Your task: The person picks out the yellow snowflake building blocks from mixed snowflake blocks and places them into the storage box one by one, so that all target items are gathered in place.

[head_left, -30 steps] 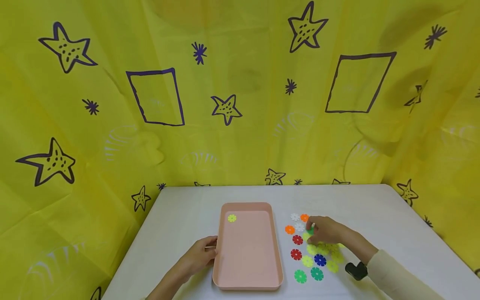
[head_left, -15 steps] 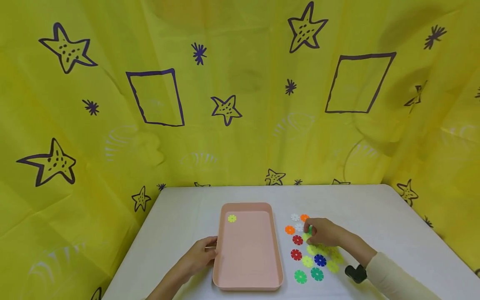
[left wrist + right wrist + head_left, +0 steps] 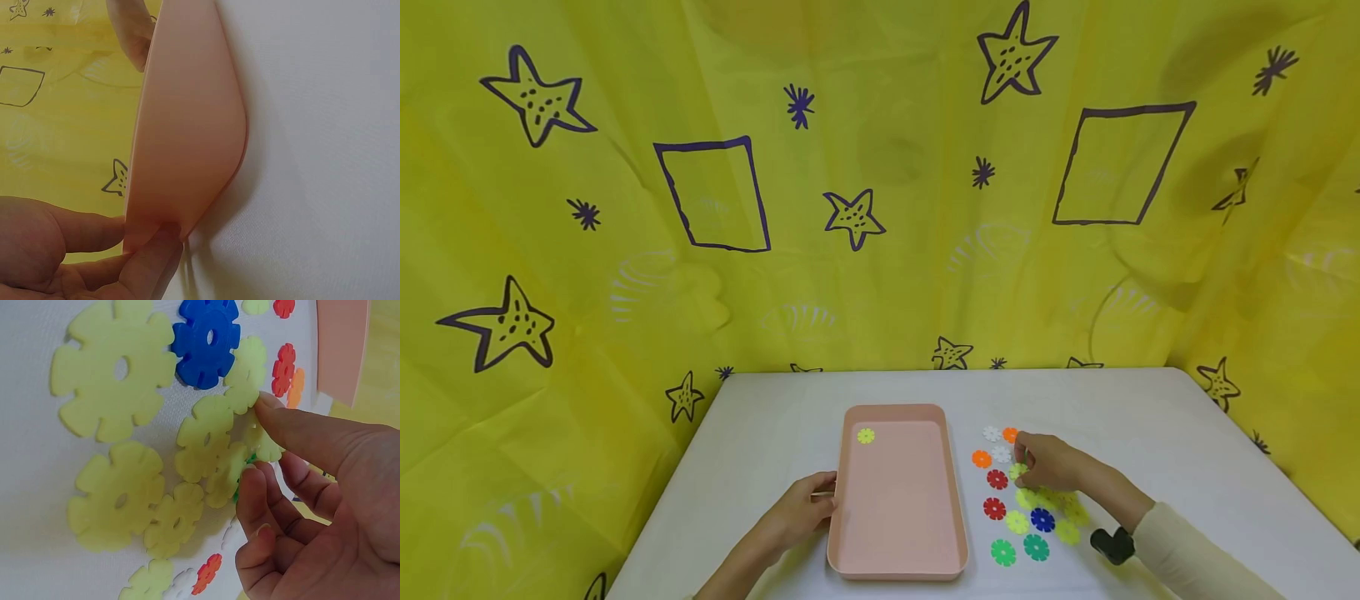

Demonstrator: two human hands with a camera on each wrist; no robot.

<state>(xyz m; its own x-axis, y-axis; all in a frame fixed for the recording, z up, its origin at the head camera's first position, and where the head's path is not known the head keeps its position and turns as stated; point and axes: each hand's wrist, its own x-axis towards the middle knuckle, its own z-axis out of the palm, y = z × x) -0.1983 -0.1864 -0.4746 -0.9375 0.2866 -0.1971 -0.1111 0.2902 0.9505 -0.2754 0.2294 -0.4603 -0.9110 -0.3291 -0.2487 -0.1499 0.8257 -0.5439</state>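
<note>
Pink from rim to floor, the tray (image 3: 895,508) is lying flat on the white table (image 3: 775,417), one long side facing the loose discs. Inside it, a lone yellow disc (image 3: 866,436) is sitting near the far left corner. The left hand (image 3: 801,508) is pinching the tray's left wall, one digit reaching over the rim and others pressing the outside; I'm judging that this is steadying it.

On the other side, the right hand (image 3: 1054,463) is bending low over the yellow discs (image 3: 100,497), thumb and fingers curving toward one another with a gap between the tips. A yellow disc is showing in that gap, yet I cannot tell whether it is being pinched or only touched. Some yellow ones are overlapping, perhaps making a single piece harder to part out. Around them, the blue disc (image 3: 1042,520), red discs (image 3: 994,508), orange discs (image 3: 981,459), white discs (image 3: 1001,454) and green discs (image 3: 1003,552) are resting outside the tray, mostly on the side nearer it.
</note>
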